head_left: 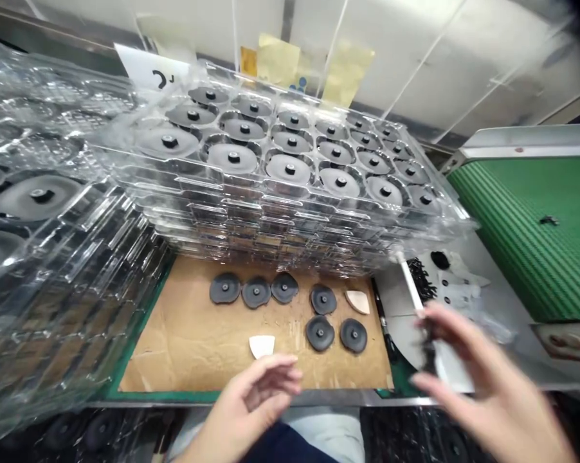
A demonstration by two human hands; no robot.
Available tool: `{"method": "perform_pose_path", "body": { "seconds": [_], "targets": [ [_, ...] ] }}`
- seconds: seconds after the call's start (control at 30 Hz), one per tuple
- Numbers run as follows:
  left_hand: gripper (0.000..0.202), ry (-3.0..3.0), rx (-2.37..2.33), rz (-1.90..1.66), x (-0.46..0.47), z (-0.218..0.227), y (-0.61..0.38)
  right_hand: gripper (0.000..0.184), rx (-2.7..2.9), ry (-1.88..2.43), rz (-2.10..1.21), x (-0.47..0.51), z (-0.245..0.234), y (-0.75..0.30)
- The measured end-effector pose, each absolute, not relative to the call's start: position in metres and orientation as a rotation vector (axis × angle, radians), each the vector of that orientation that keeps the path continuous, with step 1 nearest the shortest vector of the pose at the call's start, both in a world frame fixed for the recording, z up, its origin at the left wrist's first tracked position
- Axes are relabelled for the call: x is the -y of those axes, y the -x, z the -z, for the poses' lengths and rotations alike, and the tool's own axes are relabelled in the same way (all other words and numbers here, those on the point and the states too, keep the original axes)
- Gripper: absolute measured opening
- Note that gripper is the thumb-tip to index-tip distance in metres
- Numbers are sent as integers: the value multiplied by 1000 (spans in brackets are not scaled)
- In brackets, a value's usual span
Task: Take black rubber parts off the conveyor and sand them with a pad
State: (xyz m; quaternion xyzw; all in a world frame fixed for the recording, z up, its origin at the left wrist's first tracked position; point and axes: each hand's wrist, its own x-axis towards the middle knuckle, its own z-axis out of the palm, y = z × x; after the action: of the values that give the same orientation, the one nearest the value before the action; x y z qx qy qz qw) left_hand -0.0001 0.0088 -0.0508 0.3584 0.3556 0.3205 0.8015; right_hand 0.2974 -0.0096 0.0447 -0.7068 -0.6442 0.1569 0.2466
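My left hand (258,397) hovers over the near edge of a brown cardboard mat (188,347), its fingers loosely spread and holding nothing. It is nearest to a white wedge-shaped piece (262,345). Several dark round discs (319,332) lie loose on the mat, with a tan wedge piece (358,301) beside them. My right hand (478,379) is smeared by motion at the mat's right end. A dark blur shows between its thumb and forefinger. A thin white stick (409,286) slants up from its fingertips.
A stack of clear plastic trays (290,212) holding dark discs stands behind the mat. More clear trays (53,257) lean at the left. A green conveyor belt (535,225) runs at the right. Small dark parts and white paper (451,283) lie by it.
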Motion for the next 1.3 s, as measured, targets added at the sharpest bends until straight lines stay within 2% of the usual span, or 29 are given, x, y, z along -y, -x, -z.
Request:
{"method": "perform_pose_path", "body": {
  "seconds": [0.03,0.1,0.13,0.23,0.3,0.4,0.53,0.6,0.73,0.9,1.03,1.2,1.3],
  "targets": [
    [49,-727,-695,-700,-9,49,-7,67,1880,1807,-542,14,-32,-274],
    [72,-665,-611,-694,-7,48,-17,72,2034,1524,-718,18,-9,-231],
    [76,-639,-600,-695,-6,48,-19,71,2044,1438,-735,18,1,-214],
    [69,-568,-674,-705,-6,46,-13,69,1985,1360,-722,12,20,-179],
    [73,-499,-749,-699,-8,41,-2,69,1913,1345,-756,8,27,-166],
    [82,-374,-832,-683,-8,35,13,76,1820,1295,-894,5,30,-154],
    [73,-217,-871,-752,-2,41,22,83,1886,1281,-1047,1,35,-147],
    [69,-120,-883,-824,0,47,25,75,1922,1368,-1026,-3,44,-148],
    [72,-12,-900,-992,-1,53,34,41,1891,1669,-812,-11,80,-145],
    [69,-25,-930,-1066,-4,47,45,28,1927,1581,-792,-3,110,-123],
    [63,-57,-938,-1081,-3,43,48,26,1942,1490,-829,-12,92,-115],
    [65,-103,-941,-1075,-3,35,46,22,1834,1471,-822,-34,21,-104],
    [59,-125,-915,-1000,-2,29,46,25,1833,1237,-822,-29,-19,-91]
  ]
}}
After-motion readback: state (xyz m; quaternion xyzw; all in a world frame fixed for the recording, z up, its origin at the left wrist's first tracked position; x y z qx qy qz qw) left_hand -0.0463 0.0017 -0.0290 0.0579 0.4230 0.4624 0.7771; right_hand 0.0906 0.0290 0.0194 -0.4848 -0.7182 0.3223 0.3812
